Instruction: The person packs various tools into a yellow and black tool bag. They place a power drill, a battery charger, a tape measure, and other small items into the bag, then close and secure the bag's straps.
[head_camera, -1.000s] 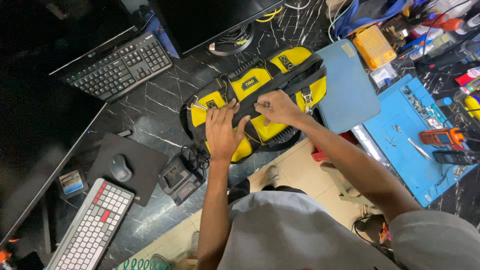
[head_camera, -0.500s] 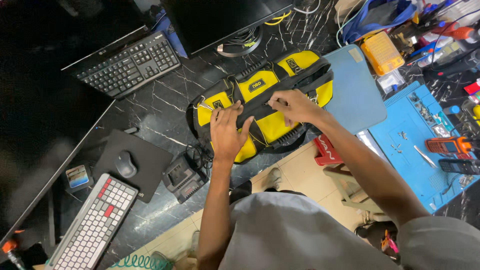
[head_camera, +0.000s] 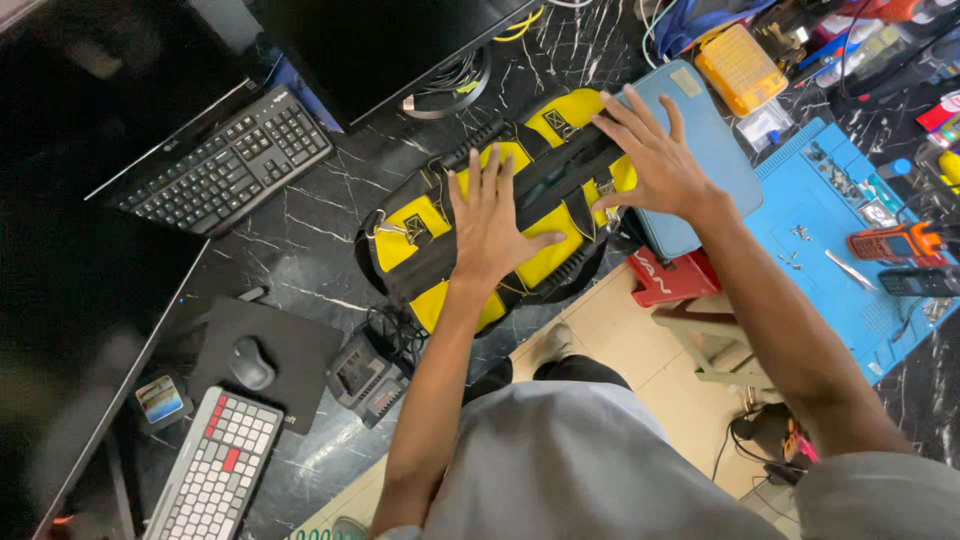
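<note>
Bag: a yellow and black tool bag (head_camera: 500, 215) lies flat and slanted across the black marble desk (head_camera: 300, 250), centre of the frame, its lower edge at the desk's rim.
Left hand: the left hand (head_camera: 490, 225) rests palm down on the middle of the bag, fingers spread wide and straight, holding nothing.
Right hand: the right hand (head_camera: 655, 160) lies flat on the bag's upper right end, fingers splayed, fingertips reaching toward the blue pad (head_camera: 700, 120) just beside it; it grips nothing.
Surroundings: a black keyboard (head_camera: 225, 160) sits upper left, a mouse (head_camera: 250, 362) on its mat lower left, a charger (head_camera: 362, 378) just below the bag, a blue mat (head_camera: 850, 230) with small tools at right.
Doing it well: I judge the hands are pressing the bag flat. Even weight through both palms, spread apart, keeps it from sliding off the desk's edge; fingers should stay clear of the metal buckles (head_camera: 390, 228).
</note>
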